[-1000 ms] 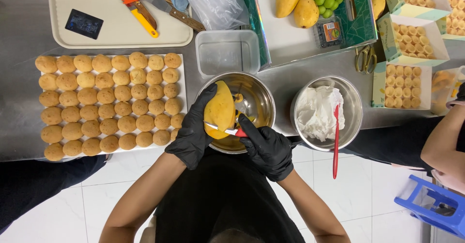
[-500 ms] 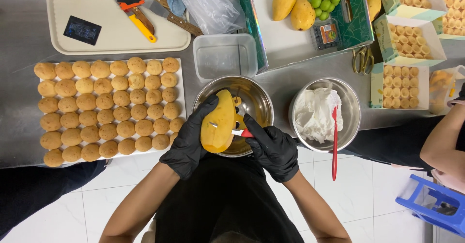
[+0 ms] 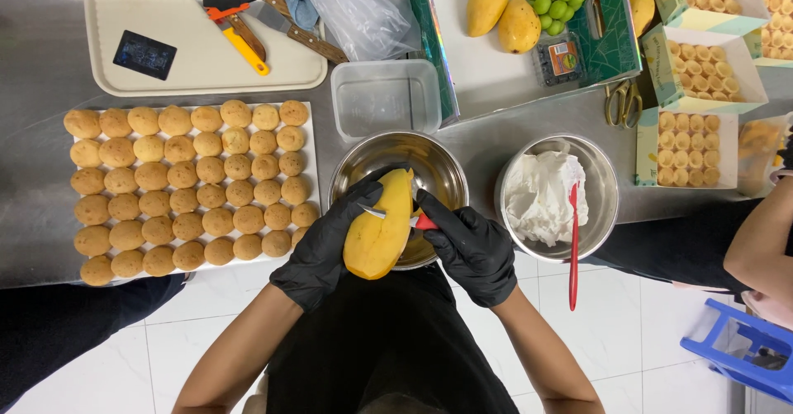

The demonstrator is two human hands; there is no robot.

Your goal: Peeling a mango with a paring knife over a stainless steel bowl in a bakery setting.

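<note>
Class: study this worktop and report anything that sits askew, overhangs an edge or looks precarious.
The red spatula leans in the cream bowl, its handle sticking out past the counter edge over the floor. The bun tray also reaches the counter edge. Nothing looks spilled.

Both hands wear shiny black gloves, the left hand (image 3: 324, 245) and the right hand (image 3: 472, 249). Arms are bare. The top is black.

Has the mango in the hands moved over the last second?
Yes. The mango has slid toward the near rim of the steel bowl and now hangs over it, tilted upright, where it earlier sat over the bowl's middle.
</note>
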